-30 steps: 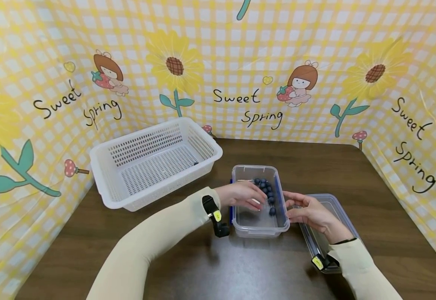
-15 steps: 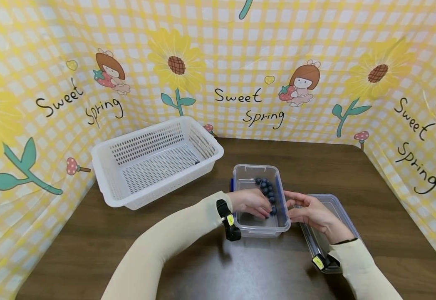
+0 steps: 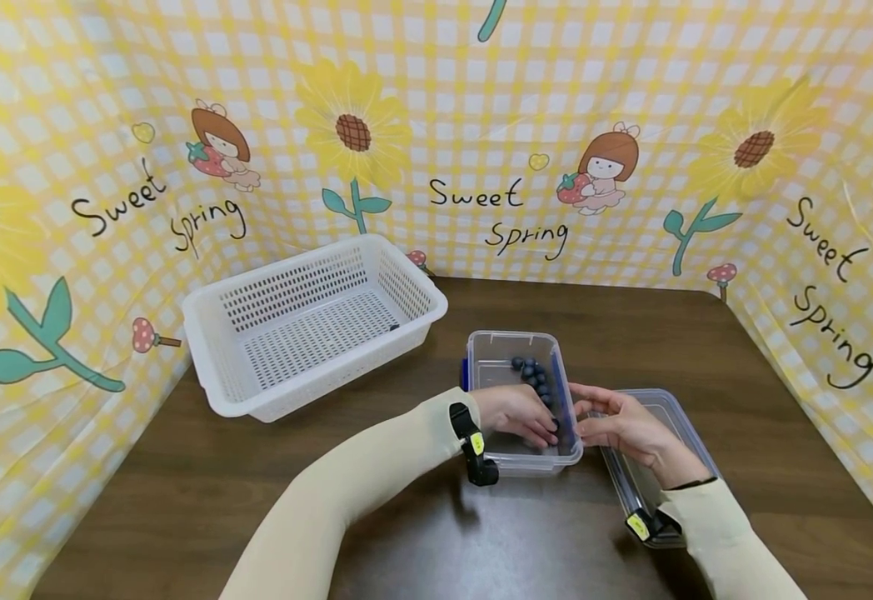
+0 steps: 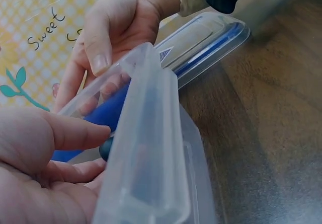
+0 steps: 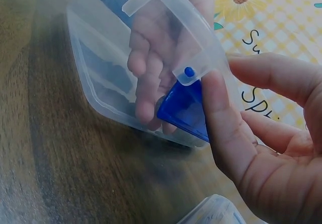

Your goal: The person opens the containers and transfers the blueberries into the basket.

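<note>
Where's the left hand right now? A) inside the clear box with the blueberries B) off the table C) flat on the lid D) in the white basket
A: the left hand reaches inside the clear box, its fingers at a blueberry near the right wall; the white basket holds no hand, and the lid lies under the right hand.

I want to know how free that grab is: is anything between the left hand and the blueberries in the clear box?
Nothing visible. The left hand is already inside the open clear box, its fingertips at the nearest blueberries. The lid lies on the table beside the box, under the right hand, which touches the box's outer wall.
</note>
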Demonstrator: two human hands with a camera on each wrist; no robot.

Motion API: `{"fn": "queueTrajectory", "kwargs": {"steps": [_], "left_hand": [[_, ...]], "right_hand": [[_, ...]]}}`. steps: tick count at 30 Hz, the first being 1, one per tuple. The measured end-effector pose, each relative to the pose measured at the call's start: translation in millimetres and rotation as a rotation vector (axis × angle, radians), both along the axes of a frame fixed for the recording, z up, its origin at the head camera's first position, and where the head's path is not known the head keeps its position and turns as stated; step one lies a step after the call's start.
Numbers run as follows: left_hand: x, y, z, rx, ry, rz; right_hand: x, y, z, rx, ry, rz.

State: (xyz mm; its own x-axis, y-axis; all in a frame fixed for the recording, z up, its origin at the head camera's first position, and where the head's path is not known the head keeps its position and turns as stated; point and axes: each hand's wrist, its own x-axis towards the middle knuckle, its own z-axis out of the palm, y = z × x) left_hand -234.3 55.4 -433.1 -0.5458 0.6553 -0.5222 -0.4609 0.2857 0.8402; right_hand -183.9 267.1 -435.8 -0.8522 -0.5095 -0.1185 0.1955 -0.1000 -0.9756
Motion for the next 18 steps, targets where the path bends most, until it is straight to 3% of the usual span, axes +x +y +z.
{"fn": "queueTrajectory", "kwargs": {"steps": [8, 18], "left_hand": [[-1.9, 0.3, -4.2, -0.012, 0.014, -0.005], [-1.9, -3.1, 4.2, 0.004, 0.056, -0.043]], "right_hand": [[0.5, 0.1, -0.2, 0.010, 0.004, -0.005], [0.5, -0.5, -1.3, 0.026, -0.003, -0.019]]}}
